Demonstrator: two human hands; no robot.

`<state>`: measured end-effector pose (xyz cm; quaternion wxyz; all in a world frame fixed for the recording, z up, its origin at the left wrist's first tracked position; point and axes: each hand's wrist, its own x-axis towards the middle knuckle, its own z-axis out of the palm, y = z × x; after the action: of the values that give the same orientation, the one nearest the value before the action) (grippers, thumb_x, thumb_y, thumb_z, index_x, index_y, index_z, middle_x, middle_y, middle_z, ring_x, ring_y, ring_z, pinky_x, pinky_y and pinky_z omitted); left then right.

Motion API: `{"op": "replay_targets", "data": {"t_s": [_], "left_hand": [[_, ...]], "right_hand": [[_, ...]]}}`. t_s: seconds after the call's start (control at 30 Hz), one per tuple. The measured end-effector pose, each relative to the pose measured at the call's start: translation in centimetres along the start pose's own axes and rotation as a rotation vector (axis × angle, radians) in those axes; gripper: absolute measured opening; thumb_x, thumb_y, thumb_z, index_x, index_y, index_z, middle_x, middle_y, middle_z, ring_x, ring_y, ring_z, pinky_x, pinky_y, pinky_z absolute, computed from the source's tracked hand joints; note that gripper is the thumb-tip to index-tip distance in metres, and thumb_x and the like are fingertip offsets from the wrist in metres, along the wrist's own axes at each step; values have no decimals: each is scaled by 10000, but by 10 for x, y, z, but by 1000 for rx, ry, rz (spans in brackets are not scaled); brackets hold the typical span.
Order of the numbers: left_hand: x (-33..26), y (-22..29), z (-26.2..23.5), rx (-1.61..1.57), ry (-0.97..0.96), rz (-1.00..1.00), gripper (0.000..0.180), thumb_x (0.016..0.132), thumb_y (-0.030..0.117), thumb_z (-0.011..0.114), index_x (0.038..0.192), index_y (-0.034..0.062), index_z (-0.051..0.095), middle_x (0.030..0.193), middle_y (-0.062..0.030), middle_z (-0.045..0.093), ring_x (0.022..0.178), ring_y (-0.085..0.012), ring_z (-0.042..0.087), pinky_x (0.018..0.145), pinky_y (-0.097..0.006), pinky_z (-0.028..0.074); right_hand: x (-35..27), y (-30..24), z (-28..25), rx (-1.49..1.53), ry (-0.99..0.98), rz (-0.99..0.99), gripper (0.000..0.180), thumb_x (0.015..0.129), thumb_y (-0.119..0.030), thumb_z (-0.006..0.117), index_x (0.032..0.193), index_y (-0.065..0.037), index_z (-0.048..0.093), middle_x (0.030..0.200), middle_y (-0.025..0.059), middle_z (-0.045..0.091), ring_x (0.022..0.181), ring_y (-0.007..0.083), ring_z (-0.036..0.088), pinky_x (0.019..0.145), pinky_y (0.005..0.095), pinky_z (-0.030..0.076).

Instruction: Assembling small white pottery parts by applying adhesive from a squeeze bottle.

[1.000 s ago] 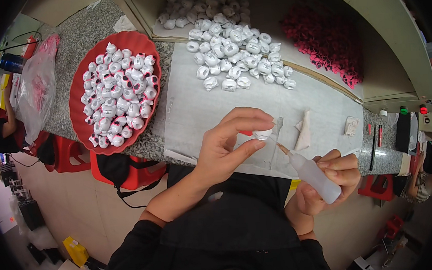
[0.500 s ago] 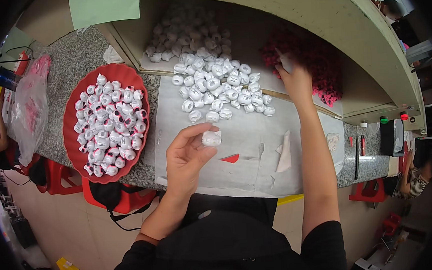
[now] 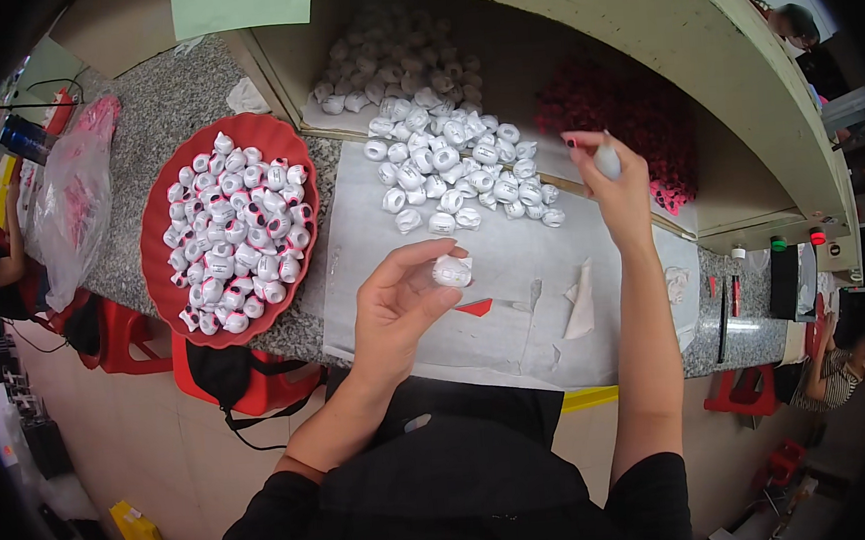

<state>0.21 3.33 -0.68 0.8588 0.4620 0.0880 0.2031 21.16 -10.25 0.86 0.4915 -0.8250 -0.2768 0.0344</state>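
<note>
Holding a white piece over the grey tabletop

Pinched between fingers and thumb, the left hand (image 3: 395, 308) has a small white piece (image 3: 452, 271) in its grip above a pale sheet (image 3: 516, 314) on the speckled stone tabletop (image 3: 156, 114). Farther out, the right hand (image 3: 615, 185) closes its grip around a small white bottle (image 3: 606, 161). A red bowl (image 3: 288, 145) of white pieces sits left; beyond lie a loose white heap (image 3: 450, 163) and red pieces (image 3: 632, 116) under a shelf (image 3: 740, 78).

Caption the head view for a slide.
Left hand holds a small white piece; right hand reaches toward red pieces.
</note>
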Motion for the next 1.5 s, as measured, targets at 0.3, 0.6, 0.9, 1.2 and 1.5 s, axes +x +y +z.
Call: {"op": "replay_targets", "data": {"t_s": [0.3, 0.6, 0.9, 1.2, 1.5], "left_hand": [[-9, -7, 17, 35, -164, -7, 351, 732, -44, 549, 1068, -19, 452, 1035, -117, 501, 912, -149, 500, 775, -246, 409], [-14, -4, 29, 554, -216, 271, 288, 668, -93, 566, 946, -24, 538, 1008, -157, 518, 929, -226, 511, 786, -299, 412], [-15, -5, 28, 504, -281, 275, 265, 679, -78, 569, 937, -28, 540, 1004, -167, 521, 933, -224, 510, 796, -306, 408], [-21, -3, 25, 4, -243, -110, 234, 735, -15, 552, 969, -10, 540, 1044, -138, 517, 1009, -212, 472, 875, -320, 349], [-16, -8, 21, 110, -354, 41, 152, 690, 15, 602, 835, 35, 563, 920, -142, 576, 961, -289, 513, 954, -478, 201]], "right_hand": [[-116, -66, 5, 663, 1, 111, 91, 666, 77, 558, 739, 40, 518, 733, 124, 523, 562, 135, 496, 481, 219, 409], [-132, -69, 13, 823, -104, 194, 90, 681, 88, 572, 752, 40, 546, 742, 96, 546, 605, 116, 515, 538, 211, 424], [-137, -67, 18, 713, -44, 181, 146, 656, 91, 576, 762, 21, 505, 747, 95, 508, 585, 127, 501, 491, 217, 418], [-140, -65, 26, 761, -112, 150, 267, 621, 64, 634, 855, 30, 508, 784, 115, 527, 596, 137, 517, 461, 219, 422], [-146, -53, 24, 775, -144, 34, 240, 628, 34, 648, 827, 32, 514, 789, 151, 531, 583, 169, 527, 455, 237, 436]]}}
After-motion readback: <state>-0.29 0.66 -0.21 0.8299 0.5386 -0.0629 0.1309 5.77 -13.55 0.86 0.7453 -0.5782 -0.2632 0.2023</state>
